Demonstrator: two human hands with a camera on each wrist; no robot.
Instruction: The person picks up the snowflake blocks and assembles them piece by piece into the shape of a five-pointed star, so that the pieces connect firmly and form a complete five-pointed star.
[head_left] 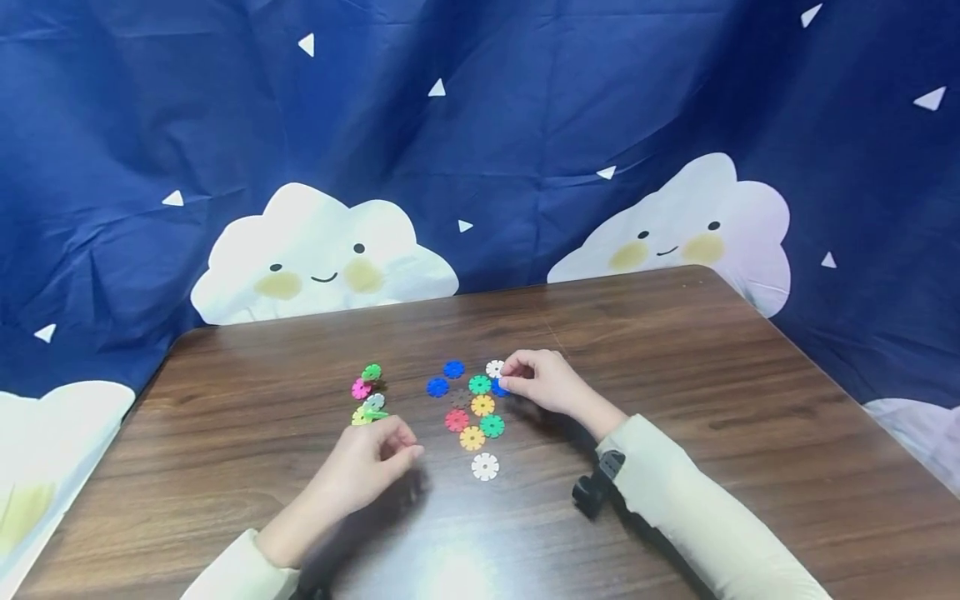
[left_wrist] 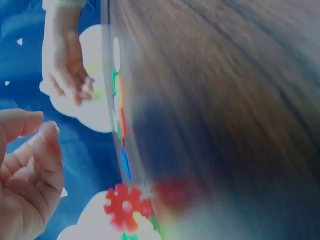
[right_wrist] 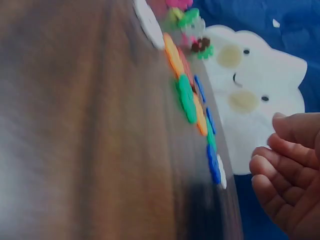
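My left hand (head_left: 372, 460) hovers over the table, thumb and fingers loosely bent with an empty gap between them. Just beyond it stands a cluster of notched plastic discs joined together, among them a bright green disc (head_left: 372, 372), a pink disc (head_left: 361, 388) and a grey disc (head_left: 374, 402). In the left wrist view a red disc (left_wrist: 120, 206) of this cluster shows up close. Over the far right of the loose discs is my right hand (head_left: 546, 382), fingertips overlapping a blue disc (head_left: 498, 387) beside a white disc (head_left: 494, 368). Its fingers (right_wrist: 272, 162) are relaxed and hold nothing in the right wrist view.
Several loose discs lie flat mid-table, including a red disc (head_left: 457, 420), an orange disc (head_left: 472, 438), a green disc (head_left: 492, 426) and a nearer white disc (head_left: 485, 467). The brown wooden table (head_left: 675, 350) meets a blue cloud-print curtain (head_left: 510, 125) behind.
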